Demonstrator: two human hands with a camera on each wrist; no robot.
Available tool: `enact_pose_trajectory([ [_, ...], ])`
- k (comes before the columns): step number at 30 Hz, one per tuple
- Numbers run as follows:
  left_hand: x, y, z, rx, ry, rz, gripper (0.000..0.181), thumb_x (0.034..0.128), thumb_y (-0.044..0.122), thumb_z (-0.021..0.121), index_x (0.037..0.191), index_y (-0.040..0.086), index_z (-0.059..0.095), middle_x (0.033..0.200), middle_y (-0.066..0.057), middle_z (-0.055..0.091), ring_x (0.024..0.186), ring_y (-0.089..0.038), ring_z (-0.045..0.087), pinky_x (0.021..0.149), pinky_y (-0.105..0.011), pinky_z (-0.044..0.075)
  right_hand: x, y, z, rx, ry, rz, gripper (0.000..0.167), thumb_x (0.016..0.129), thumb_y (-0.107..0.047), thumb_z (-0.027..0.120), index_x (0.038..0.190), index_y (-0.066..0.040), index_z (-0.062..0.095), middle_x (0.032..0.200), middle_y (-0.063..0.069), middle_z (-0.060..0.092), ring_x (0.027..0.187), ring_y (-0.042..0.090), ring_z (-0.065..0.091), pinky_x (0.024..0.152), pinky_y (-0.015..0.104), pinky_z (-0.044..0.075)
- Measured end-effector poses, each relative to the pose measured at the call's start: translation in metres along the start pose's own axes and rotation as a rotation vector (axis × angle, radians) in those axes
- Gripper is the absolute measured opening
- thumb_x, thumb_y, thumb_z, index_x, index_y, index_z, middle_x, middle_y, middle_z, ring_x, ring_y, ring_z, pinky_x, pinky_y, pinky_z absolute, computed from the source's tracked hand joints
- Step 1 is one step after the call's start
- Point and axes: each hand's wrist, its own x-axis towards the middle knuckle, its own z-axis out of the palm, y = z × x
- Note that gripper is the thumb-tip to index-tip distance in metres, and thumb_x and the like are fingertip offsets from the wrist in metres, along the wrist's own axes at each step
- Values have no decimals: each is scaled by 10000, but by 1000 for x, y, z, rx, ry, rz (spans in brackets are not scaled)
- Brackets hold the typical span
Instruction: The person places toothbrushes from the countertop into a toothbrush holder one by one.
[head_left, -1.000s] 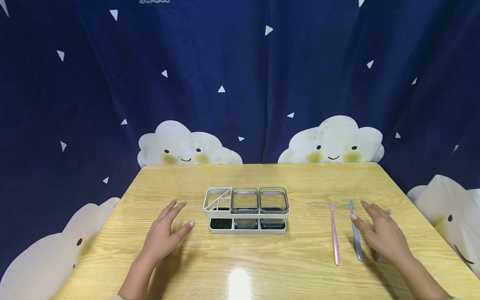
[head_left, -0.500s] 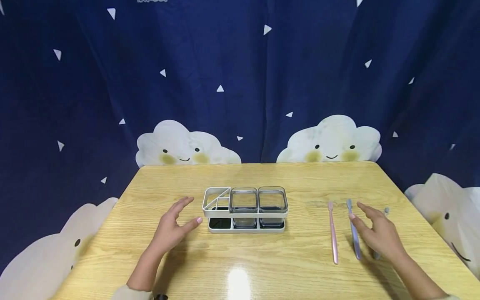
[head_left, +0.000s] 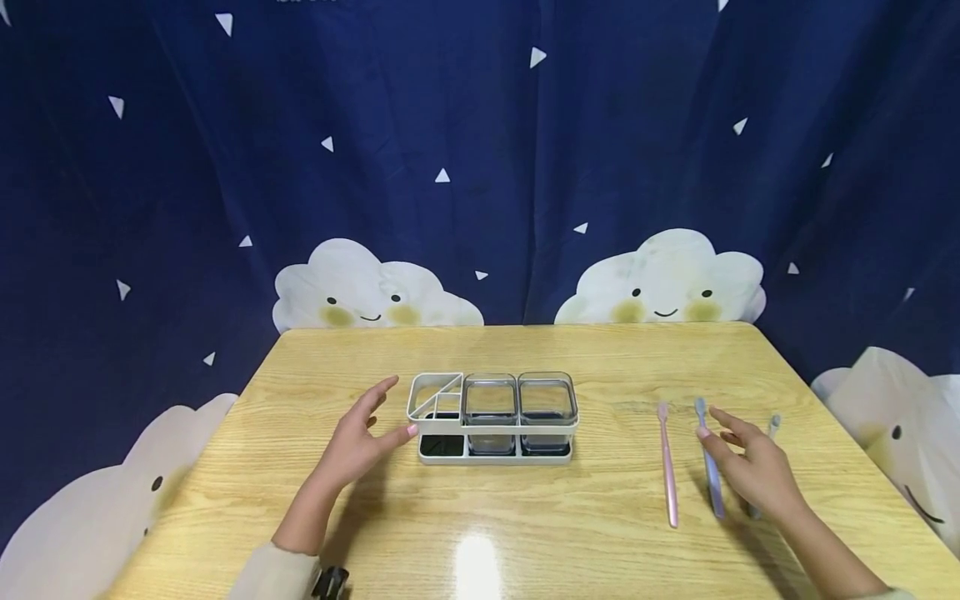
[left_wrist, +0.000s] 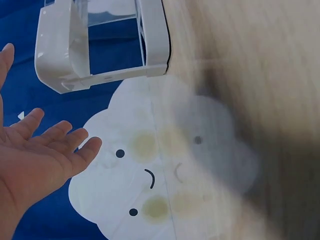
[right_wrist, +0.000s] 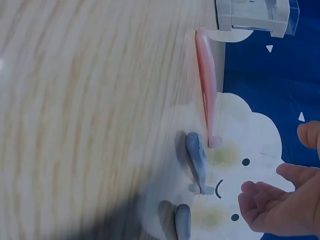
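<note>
A white rack (head_left: 442,427) with two clear square cups (head_left: 547,408) stands mid-table. My left hand (head_left: 356,446) is at its left end, fingers spread, thumb tip by the rack's edge; whether it touches cannot be told. In the left wrist view the left hand (left_wrist: 37,160) has its palm beside the rack (left_wrist: 55,55). My right hand (head_left: 757,471) hovers over the toothbrushes with fingers loosely bent and nothing held, thumb near the blue toothbrush (head_left: 712,479). A pink toothbrush (head_left: 669,475) lies to its left; a grey-blue one (head_left: 774,427) is partly hidden behind the hand.
The wooden table (head_left: 570,533) reaches back to a dark blue curtain (head_left: 390,108) with white triangles and smiling clouds. A black object (head_left: 330,581) is at the left sleeve (head_left: 276,573).
My left hand has moved right, up to the rack's left end. The right hand has shifted slightly left, its fingers drawing closer together. The rack and toothbrushes have stayed in place.
</note>
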Motion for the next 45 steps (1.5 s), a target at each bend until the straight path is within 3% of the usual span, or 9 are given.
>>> enact_pose_trajectory([
  [3, 4, -1, 0, -50, -22, 4, 761, 786, 317, 755, 1423, 178, 363, 1447, -94, 342, 1313, -338, 290, 1000, -536, 280, -2, 0, 2, 53, -3, 25, 612, 973, -385, 454, 1395, 46, 351, 1311, 354, 390, 1092, 517, 458, 765, 611, 418],
  [5, 7, -3, 1, -97, -43, 14, 766, 793, 276, 754, 1432, 163, 346, 1456, -94, 326, 1319, -343, 275, 1004, -547, 262, -3, 0, 4, 83, 8, 49, 607, 972, -380, 460, 1396, 41, 352, 1313, 334, 406, 1093, 476, 482, 778, 543, 448],
  [10, 14, -11, 3, -193, -103, 38, 798, 792, 202, 756, 1448, 133, 307, 1466, -109, 303, 1329, -347, 250, 1002, -567, 244, -5, -3, 8, 169, 25, 76, 595, 968, -342, 488, 1385, 62, 355, 1301, 316, 429, 1091, 409, 495, 712, 192, 454],
  [13, 17, -15, 6, -212, -120, 43, 819, 775, 185, 768, 1447, 116, 305, 1461, -108, 315, 1333, -331, 247, 1006, -562, 241, -4, -4, 10, 197, 12, 80, 609, 970, -345, 483, 1386, 76, 336, 1305, 331, 410, 1107, 442, 469, 688, 116, 413],
  [23, 24, -18, 12, -249, -147, 42, 884, 731, 160, 803, 1450, 100, 292, 1462, -132, 308, 1339, -305, 241, 1014, -566, 216, 2, -6, 16, 248, 21, 106, 651, 954, -370, 510, 1398, 66, 320, 1328, 323, 385, 1123, 469, 447, 684, 111, 408],
  [28, 25, -9, 12, -272, -166, 26, 889, 728, 98, 796, 1449, 55, 277, 1428, -177, 348, 1316, -335, 283, 1003, -581, 222, 5, -6, 21, 297, 28, 144, 677, 944, -383, 522, 1410, 57, 303, 1331, 326, 371, 1143, 488, 413, 675, 139, 430],
  [34, 23, 9, 11, -326, -177, 0, 837, 741, 18, 762, 1428, 9, 284, 1320, -242, 429, 1184, -399, 438, 960, -529, 330, 7, -7, 30, 344, 19, 192, 742, 923, -420, 543, 1415, 65, 274, 1333, 304, 366, 1135, 408, 416, 712, 178, 465],
  [40, 25, 7, 14, -367, -170, -29, 820, 732, -11, 767, 1414, 37, 314, 1285, -234, 434, 1093, -354, 508, 874, -377, 450, 8, -9, 34, 303, 12, 218, 775, 909, -450, 551, 1406, 78, 278, 1324, 321, 365, 1145, 437, 401, 711, 122, 413],
  [45, 26, 5, 15, -380, -170, -30, 823, 731, -15, 767, 1413, 17, 308, 1291, -264, 416, 1108, -355, 493, 891, -390, 438, 11, -9, 38, 312, 24, 246, 734, 918, -397, 565, 1399, 86, 291, 1312, 331, 373, 1159, 436, 400, 713, 117, 416],
])
